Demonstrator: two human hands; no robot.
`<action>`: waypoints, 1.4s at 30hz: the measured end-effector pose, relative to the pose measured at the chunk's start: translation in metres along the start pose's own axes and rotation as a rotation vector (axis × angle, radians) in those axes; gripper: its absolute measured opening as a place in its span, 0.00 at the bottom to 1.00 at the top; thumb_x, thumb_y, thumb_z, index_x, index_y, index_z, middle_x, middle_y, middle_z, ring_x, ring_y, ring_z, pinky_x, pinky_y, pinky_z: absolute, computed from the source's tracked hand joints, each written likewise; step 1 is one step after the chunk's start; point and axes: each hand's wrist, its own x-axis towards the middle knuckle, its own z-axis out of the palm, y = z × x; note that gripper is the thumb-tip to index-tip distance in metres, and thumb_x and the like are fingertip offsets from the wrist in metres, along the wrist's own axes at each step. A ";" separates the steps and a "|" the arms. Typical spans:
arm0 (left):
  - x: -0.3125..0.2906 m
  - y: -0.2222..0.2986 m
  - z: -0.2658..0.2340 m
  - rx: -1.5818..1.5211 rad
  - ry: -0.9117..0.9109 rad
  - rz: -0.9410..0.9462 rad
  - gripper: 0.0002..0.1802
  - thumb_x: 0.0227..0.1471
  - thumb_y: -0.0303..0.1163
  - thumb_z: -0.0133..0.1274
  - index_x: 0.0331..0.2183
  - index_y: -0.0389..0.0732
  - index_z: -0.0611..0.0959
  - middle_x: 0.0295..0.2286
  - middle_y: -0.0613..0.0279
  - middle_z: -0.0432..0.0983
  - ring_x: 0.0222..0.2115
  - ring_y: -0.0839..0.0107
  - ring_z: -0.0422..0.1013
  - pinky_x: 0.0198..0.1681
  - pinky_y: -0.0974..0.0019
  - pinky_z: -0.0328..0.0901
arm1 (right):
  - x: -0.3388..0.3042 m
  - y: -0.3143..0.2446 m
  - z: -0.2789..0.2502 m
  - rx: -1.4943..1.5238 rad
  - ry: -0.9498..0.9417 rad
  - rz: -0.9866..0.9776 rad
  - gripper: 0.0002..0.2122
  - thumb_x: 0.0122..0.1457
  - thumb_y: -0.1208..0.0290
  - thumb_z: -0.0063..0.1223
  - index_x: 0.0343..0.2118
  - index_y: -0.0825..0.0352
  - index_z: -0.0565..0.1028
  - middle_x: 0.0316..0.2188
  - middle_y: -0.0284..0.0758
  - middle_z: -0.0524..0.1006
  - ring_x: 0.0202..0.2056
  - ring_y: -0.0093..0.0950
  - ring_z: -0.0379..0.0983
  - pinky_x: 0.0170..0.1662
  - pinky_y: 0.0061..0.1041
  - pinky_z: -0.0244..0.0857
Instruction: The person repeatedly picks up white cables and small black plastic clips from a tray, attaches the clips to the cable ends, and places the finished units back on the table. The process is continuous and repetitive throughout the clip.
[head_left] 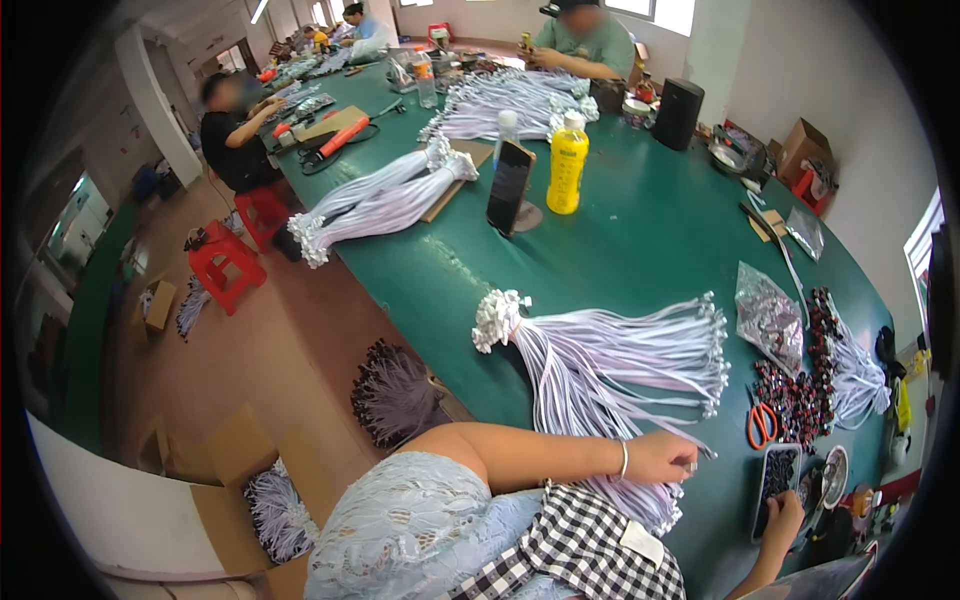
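My left hand (662, 458) is closed round a thin white cable (703, 448), whose end sticks out past the fingers. It rests over the near part of a fanned bundle of white cables (620, 350), with white connectors at the ends. My right hand (785, 515) reaches into a clear tray (757, 500) of small dark parts. Its fingertips are pinched together among them; whatever they hold is too small to make out. Beyond the tray lie orange-handled scissors (762, 425) and a pile of small red and black parts (790, 390).
A phone (508, 190) and yellow bottle (568, 165) stand mid-table. More cable bundles (390, 195) lie farther back. At right are a plastic bag (768, 315) and a round metal dish (836, 475). Co-workers (590, 55) sit around the table. A cardboard box (225, 500) holds cables below left.
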 end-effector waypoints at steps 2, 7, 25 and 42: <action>0.002 -0.006 0.002 0.050 0.000 0.003 0.08 0.49 0.31 0.53 0.30 0.37 0.76 0.22 0.64 0.72 0.23 0.75 0.66 0.28 0.68 0.61 | 0.000 0.000 -0.001 -0.022 0.032 0.009 0.07 0.44 0.81 0.56 0.23 0.71 0.67 0.23 0.44 0.71 0.27 0.42 0.67 0.32 0.36 0.60; -0.002 -0.002 0.001 -0.035 0.007 -0.010 0.09 0.50 0.32 0.53 0.31 0.37 0.76 0.22 0.64 0.72 0.23 0.76 0.66 0.28 0.69 0.61 | 0.002 -0.014 -0.009 0.178 0.192 0.008 0.06 0.45 0.84 0.53 0.26 0.73 0.70 0.24 0.41 0.70 0.26 0.36 0.68 0.32 0.29 0.61; -0.001 -0.002 -0.009 -0.174 -0.034 -0.199 0.09 0.48 0.30 0.55 0.32 0.35 0.80 0.24 0.67 0.73 0.24 0.81 0.66 0.29 0.74 0.62 | -0.047 -0.107 0.008 0.185 -0.217 -0.135 0.04 0.50 0.76 0.52 0.28 0.69 0.75 0.27 0.41 0.73 0.33 0.42 0.70 0.36 0.35 0.64; -0.001 0.010 -0.015 -0.313 -0.078 -0.367 0.10 0.53 0.30 0.52 0.35 0.34 0.81 0.25 0.70 0.69 0.22 0.84 0.63 0.25 0.79 0.59 | -0.029 -0.165 0.048 1.238 -0.187 0.312 0.06 0.53 0.80 0.54 0.34 0.72 0.75 0.29 0.31 0.74 0.28 0.17 0.71 0.31 0.16 0.66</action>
